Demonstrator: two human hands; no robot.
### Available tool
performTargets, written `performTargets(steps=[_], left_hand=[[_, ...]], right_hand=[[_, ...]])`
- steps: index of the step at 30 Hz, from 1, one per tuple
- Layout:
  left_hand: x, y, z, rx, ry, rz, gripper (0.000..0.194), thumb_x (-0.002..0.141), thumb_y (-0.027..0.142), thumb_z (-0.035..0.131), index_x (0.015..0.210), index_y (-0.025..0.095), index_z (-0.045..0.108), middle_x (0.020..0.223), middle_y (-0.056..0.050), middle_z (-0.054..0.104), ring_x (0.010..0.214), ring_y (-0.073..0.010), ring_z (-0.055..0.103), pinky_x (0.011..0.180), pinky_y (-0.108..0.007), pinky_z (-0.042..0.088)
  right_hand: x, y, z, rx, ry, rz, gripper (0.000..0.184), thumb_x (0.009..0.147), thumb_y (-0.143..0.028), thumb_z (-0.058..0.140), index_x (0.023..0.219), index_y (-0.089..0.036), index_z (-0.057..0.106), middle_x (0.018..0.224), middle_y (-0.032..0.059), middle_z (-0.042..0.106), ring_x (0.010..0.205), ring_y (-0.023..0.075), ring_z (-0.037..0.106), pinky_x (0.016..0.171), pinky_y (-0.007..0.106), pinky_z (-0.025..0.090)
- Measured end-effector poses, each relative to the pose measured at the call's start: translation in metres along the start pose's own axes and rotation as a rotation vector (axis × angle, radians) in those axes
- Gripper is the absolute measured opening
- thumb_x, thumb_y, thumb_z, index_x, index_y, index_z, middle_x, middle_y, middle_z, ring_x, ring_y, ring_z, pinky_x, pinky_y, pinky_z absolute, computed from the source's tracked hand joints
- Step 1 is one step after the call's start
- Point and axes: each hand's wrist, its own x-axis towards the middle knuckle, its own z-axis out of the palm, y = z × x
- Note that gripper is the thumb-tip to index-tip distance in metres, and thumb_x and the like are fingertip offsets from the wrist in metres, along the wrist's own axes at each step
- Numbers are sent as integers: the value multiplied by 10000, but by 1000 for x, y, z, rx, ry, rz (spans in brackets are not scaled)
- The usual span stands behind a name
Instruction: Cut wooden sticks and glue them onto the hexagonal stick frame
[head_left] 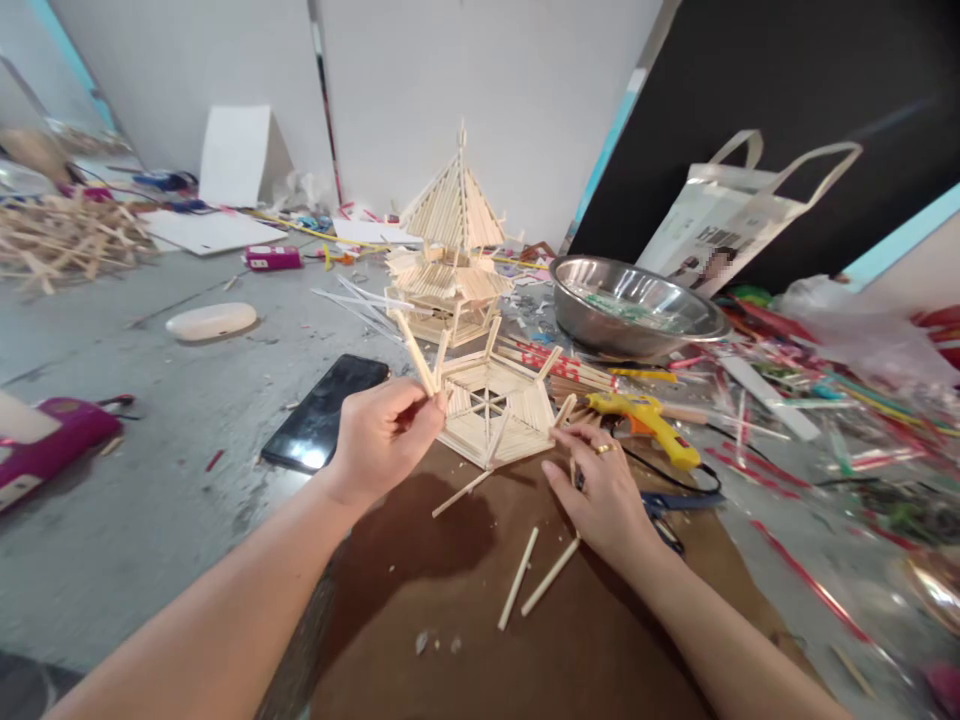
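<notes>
A hexagonal panel of thin wooden sticks (517, 392), with short posts rising at its corners, lies on a brown board (420, 630). My left hand (390, 430) pinches a wooden stick (414, 348) at the panel's left corner, close to a corner post. The stick leans up and to the left. At the right corner, my right hand (600, 490) has its thumb and index finger at the panel's edge, seemingly steadying it; a ring is on one finger. Loose sticks (517, 580) lie on the board in front. Behind the panel stands a tiered stick pagoda (454, 250).
A yellow glue gun (652, 425) and dark-blue-handled scissors (675, 505) lie right of the panel. Behind them sits a steel basin (637, 325). A black phone (326, 412) lies on the left. Colourful scraps (832, 440) cover the right side; a stick pile (67, 240) is far left.
</notes>
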Motion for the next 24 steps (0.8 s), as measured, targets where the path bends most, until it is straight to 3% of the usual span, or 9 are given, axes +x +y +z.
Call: performTargets(steps=[5, 8, 10, 12, 15, 20, 24], left_hand=[[-2, 1, 1, -4, 31, 31, 235, 697, 199, 497, 478, 142, 435, 435, 61, 319, 402, -35, 272, 404, -168, 245], [-4, 6, 1, -33, -16, 74, 235, 704, 194, 484, 480, 144, 430, 437, 58, 326, 402, -38, 283, 399, -172, 248], [-8, 13, 5, -70, -156, 131, 238, 715, 188, 458, 484, 143, 429, 447, 49, 359, 413, -43, 314, 409, -176, 264], [-15, 20, 12, -84, -425, 218, 228, 729, 175, 426, 504, 141, 445, 491, 31, 423, 459, -51, 373, 459, -180, 310], [-27, 29, 25, -2, -677, 372, 180, 720, 203, 429, 565, 154, 507, 571, 6, 515, 575, -96, 454, 547, -217, 358], [-36, 30, 34, 45, -879, 467, 201, 734, 239, 405, 607, 159, 539, 668, -17, 579, 659, -131, 501, 625, -251, 394], [-37, 29, 32, 34, -947, 507, 207, 736, 247, 398, 636, 167, 561, 679, -19, 596, 673, -141, 519, 648, -259, 404]], right_hand=[[0, 11, 9, -96, -82, 76, 462, 744, -284, 397, 1163, -90, 391, 1197, 152, 390, 1097, 251, 345, 881, 413, 309], [0, 13, 10, -108, -113, 93, 438, 748, -281, 396, 1161, -136, 396, 1204, 117, 405, 1083, 248, 365, 855, 422, 320], [1, 12, 7, -98, -83, 93, 372, 742, -274, 411, 1097, -170, 459, 1157, 87, 455, 1041, 239, 402, 837, 416, 329], [1, 10, 3, -79, -42, 94, 281, 737, -265, 426, 985, -180, 528, 1054, 73, 523, 967, 227, 447, 807, 403, 344], [1, 5, -2, -4, -63, -28, 184, 746, -232, 427, 847, -178, 570, 883, 61, 578, 867, 194, 480, 769, 355, 363], [-4, -10, 0, 81, -258, -389, 252, 764, -197, 416, 987, -202, 535, 984, 50, 563, 894, 171, 463, 765, 319, 355], [-5, -20, 2, 30, -336, -445, 290, 776, -230, 407, 1048, -179, 498, 1074, 57, 530, 934, 183, 444, 784, 335, 340]])
